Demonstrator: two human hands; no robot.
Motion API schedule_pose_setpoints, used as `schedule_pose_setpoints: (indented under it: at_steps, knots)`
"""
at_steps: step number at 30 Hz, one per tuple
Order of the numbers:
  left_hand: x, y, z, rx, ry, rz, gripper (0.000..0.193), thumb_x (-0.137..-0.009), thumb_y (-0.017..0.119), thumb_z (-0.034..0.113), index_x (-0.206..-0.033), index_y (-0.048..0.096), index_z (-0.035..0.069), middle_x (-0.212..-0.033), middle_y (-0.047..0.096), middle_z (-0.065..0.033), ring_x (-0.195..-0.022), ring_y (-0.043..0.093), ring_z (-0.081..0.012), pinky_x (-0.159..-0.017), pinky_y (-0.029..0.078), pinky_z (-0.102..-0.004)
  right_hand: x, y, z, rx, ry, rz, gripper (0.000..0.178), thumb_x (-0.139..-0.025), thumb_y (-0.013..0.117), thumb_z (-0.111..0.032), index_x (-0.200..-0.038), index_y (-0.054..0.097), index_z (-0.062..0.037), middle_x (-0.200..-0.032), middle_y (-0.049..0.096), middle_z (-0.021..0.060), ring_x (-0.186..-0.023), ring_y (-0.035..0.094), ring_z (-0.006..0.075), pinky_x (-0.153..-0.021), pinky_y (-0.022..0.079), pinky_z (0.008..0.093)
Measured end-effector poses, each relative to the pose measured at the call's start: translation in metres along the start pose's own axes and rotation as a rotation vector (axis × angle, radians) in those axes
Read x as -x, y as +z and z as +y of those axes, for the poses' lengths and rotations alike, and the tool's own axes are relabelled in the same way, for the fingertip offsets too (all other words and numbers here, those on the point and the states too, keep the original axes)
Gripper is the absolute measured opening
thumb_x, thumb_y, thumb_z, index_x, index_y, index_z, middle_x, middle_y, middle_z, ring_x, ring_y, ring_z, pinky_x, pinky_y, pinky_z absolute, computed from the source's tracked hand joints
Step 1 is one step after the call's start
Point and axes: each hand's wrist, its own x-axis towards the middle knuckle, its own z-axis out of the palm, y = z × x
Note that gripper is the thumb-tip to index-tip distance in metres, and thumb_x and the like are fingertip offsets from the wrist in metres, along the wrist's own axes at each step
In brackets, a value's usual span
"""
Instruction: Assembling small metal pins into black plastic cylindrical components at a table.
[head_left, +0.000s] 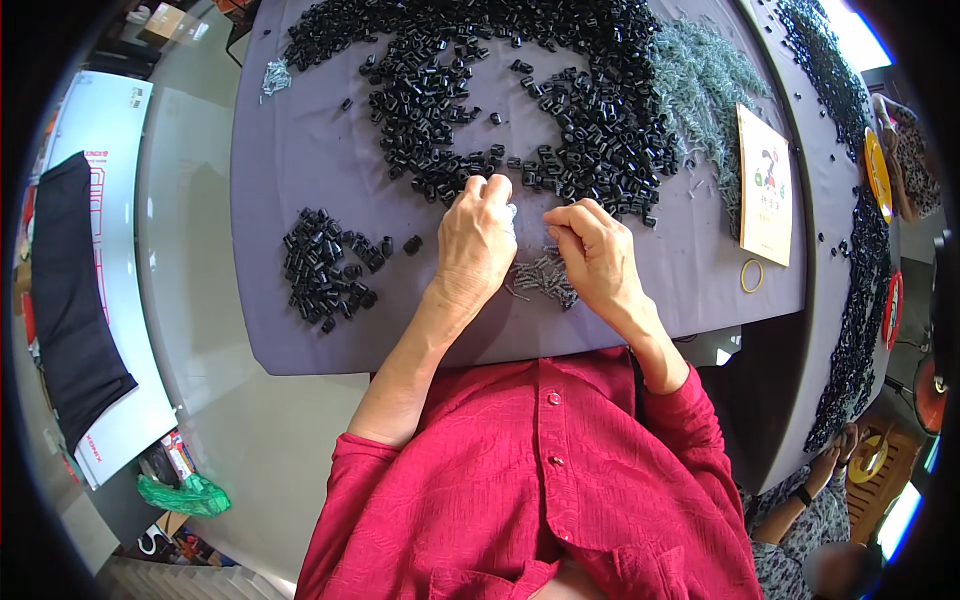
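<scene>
My left hand (478, 238) is closed, knuckles up, at the near edge of a big spread of small black plastic clips (620, 130). What its fingers hold, if anything, is hidden; a whitish bit shows on its inner side. My right hand (600, 258) is a little to the right, thumb and fingers pinched together, and I cannot make out anything in the pinch. Under and between the hands lies a small pile of grey screws (542, 276), partly covered by the right hand. Left of my left hand sits a separate heap of black clips (328, 268).
Many more screws (705, 85) spread at the far right, beside an upright-printed booklet (765, 190) and a yellow ring (752, 275). A tiny screw cluster (276, 78) lies far left. At a neighbouring table (800, 380) with black parts, other people's hands (822, 470) show.
</scene>
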Motion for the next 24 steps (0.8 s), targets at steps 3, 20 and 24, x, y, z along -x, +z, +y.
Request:
schedule_pose_setpoints:
  at_steps: [3, 20, 24]
  knots:
    - [0.001, 0.000, -0.007, 0.046, 0.077, 0.102, 0.013, -0.083, 0.064, -0.002, -0.093, 0.057, 0.003, -0.083, 0.062, -0.0124, -0.071, 0.063, -0.0299, -0.062, 0.052, -0.0404, 0.000, 0.000, -0.001, 0.018, -0.006, -0.004, 0.013, -0.081, 0.061, 0.003, -0.093, 0.063, -0.0015, -0.082, 0.060, 0.0138, -0.074, 0.062, 0.0324, -0.066, 0.051, 0.0378]
    - [0.027, -0.021, -0.009, 1.357, -0.393, -0.126, 0.019, -0.090, 0.057, -0.003, -0.108, 0.062, -0.004, -0.085, 0.067, -0.0102, -0.070, 0.067, -0.0147, -0.062, 0.062, -0.0310, -0.005, 0.019, -0.029, -0.703, 0.339, 0.038, 0.013, -0.088, 0.059, 0.006, -0.100, 0.061, 0.0012, -0.083, 0.067, 0.0040, -0.081, 0.064, 0.0075, -0.071, 0.052, 0.0232]
    - [0.028, -0.023, -0.007, 1.299, -0.391, -0.125, 0.019, -0.090, 0.056, -0.004, -0.107, 0.063, -0.005, -0.086, 0.067, -0.0108, -0.070, 0.067, -0.0145, -0.062, 0.062, -0.0306, -0.005, 0.018, -0.027, -0.634, 0.306, 0.023, 0.013, -0.087, 0.060, 0.006, -0.100, 0.061, 0.0013, -0.083, 0.067, 0.0049, -0.080, 0.064, 0.0077, -0.070, 0.052, 0.0227]
